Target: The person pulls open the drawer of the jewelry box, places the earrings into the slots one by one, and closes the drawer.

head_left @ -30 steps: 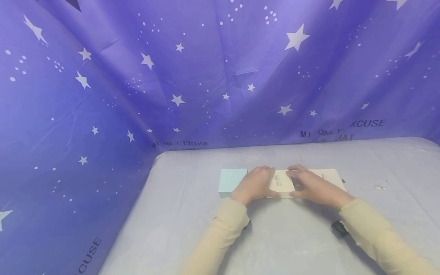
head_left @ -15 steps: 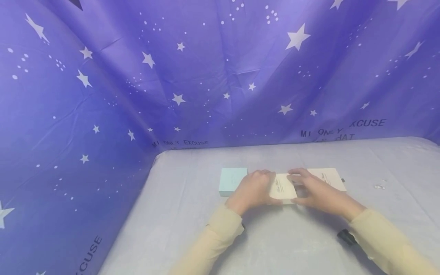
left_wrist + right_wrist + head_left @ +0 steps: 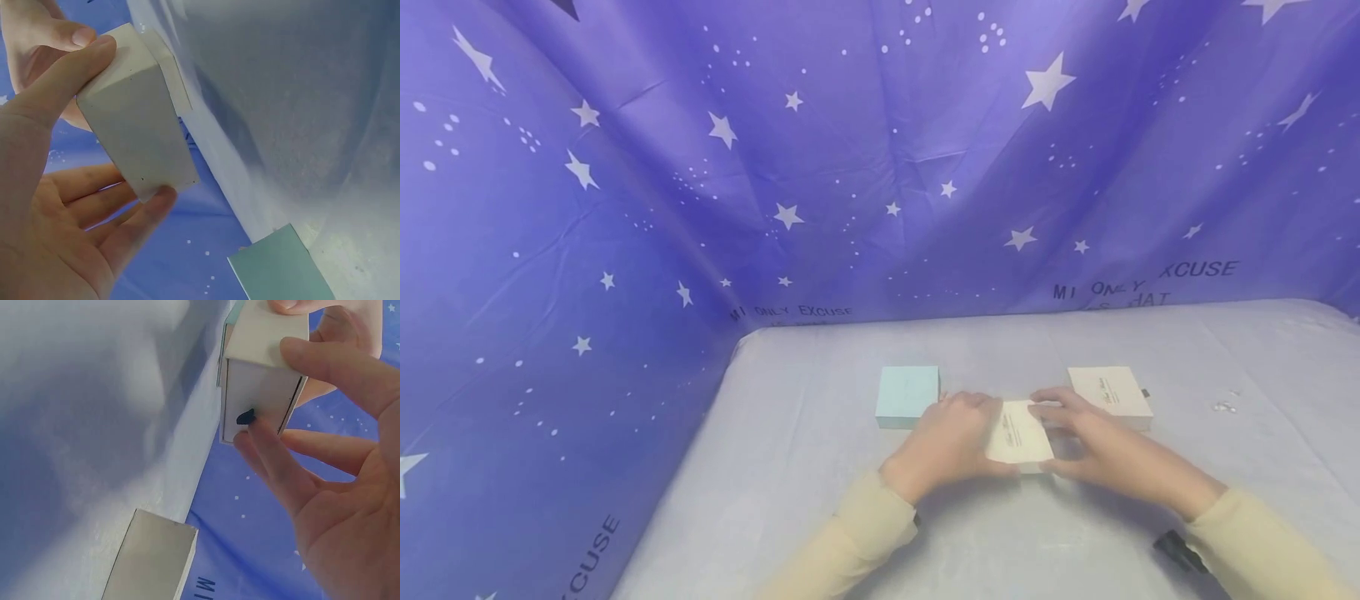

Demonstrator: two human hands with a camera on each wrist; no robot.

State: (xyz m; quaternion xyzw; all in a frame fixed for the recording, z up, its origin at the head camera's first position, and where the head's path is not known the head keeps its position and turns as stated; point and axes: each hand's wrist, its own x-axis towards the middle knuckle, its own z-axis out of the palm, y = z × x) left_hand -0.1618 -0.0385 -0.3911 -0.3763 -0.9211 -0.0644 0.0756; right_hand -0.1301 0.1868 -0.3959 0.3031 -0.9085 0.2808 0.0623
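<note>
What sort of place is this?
Probably a curtained-off tabletop workspace: a blue-purple, star-printed curtain hangs behind and left of a pale-grey table, where a light-blue square box rests.

Left hand (image 3: 947,437) and right hand (image 3: 1093,442) have a small cream box (image 3: 1020,432) pinched between their fingers, lettering facing up. Pale blue box (image 3: 907,393) is just left of the left fingers, a second cream box (image 3: 1111,390) just right of the right ones, and some tiny shiny bits (image 3: 1225,407) lie way off right, all on the desk (image 3: 790,475). Starry purple curtain (image 3: 850,167) hangs beyond the fingers.
</note>
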